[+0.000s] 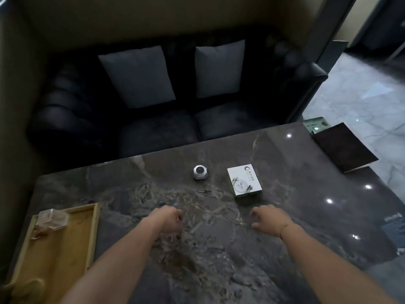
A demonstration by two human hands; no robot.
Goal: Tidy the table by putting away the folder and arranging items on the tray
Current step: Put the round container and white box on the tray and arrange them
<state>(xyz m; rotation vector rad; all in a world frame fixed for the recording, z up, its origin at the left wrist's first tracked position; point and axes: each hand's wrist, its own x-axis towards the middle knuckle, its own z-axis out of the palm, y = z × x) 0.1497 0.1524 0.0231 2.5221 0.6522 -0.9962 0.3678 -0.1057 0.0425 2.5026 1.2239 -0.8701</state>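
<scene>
A dark brown folder point(344, 148) lies closed at the table's far right corner. A wooden tray point(65, 255) sits at the near left, with a clear glass dish point(53, 219) at its far end. A white box point(244, 181) and a small silver faceted object point(199, 172) stand mid-table. My left hand point(168, 219) hovers over the table centre, fingers loosely curled, holding nothing. My right hand point(268, 219) hovers just below the white box, fingers bent and apart, empty.
The dark marble table point(219, 260) fills the foreground. Behind it stands a black sofa point(153, 128) with two grey cushions. A greenish card point(314, 125) lies beyond the folder. A dark printed sign point(393, 226) sits at the right edge. Light marble floor lies to the right.
</scene>
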